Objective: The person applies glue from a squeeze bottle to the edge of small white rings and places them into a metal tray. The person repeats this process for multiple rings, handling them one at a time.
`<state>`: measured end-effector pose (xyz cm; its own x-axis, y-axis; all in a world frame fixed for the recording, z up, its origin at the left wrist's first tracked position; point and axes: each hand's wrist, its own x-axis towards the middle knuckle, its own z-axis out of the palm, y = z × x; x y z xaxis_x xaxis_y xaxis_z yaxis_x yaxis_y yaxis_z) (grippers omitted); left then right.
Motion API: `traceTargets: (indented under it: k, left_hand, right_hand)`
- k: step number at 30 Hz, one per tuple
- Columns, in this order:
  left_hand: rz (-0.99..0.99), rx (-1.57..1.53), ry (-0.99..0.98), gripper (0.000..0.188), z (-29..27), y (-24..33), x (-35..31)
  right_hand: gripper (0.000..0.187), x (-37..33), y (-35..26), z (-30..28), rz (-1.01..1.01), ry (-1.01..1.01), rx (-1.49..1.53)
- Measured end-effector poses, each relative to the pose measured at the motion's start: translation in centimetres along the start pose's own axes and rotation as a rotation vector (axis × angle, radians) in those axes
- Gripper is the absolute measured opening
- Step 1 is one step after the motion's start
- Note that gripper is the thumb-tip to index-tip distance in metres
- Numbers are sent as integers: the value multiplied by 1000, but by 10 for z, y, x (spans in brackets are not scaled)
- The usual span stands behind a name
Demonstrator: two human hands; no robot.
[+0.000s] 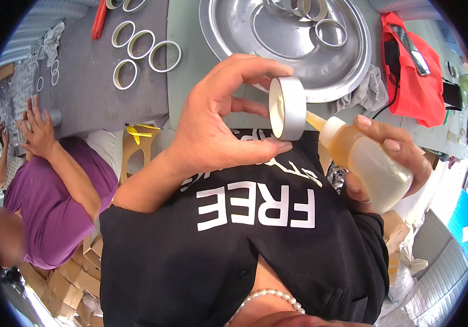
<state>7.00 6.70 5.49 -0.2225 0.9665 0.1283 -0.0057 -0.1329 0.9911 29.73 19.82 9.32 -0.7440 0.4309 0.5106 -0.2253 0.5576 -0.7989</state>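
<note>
My left hand (204, 125) grips a short silver ring (296, 109) by its outer edge, thumb below and fingers above. The ring stands on its side in the air, and its inner surface looks pale. In my right hand (411, 161) is a translucent squeeze bottle (378, 171) with amber liquid in it. The bottle is tilted, its narrow nozzle (315, 121) pointing at the ring's right side. Nozzle tip and ring overlap here; I cannot tell whether they touch. Both hands are held over the table's near edge, in front of my black shirt.
A wide metal basin (210, 38) with several rings stands ahead. More rings (164, 71) lie on grey cloth to the left, near a red rod-like object (99, 22). At right are a grey rag (366, 94), red fabric (427, 101) and a phone (411, 49). A co-worker's hand (39, 131) is far left.
</note>
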Motion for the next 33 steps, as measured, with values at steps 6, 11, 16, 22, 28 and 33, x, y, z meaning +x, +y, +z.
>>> traceTargets:
  k: [6,11,16,22,28,33]
  left_hand:
    - [314,232,-63,61,-3,3,4]
    - [554,387,-75,51,-1,-6,10]
    - [602,398,-70,52,-3,-8,9]
    - [181,424,314,62,-43,-5,-26]
    - [-344,1197,401,60,-94,-38,-70]
    - [-93,1140,617,48,-78,-18,-18]
  right_hand:
    - [64,1,19,13,45,311,105]
    - [61,11,24,6,260,334,109]
    - [52,14,40,4,550,357,627]
    - [53,-4,84,-16,598,477,1194]
    - [53,-10,89,-26,562,554,1218]
    - [50,-7,87,-19,543,608,1217]
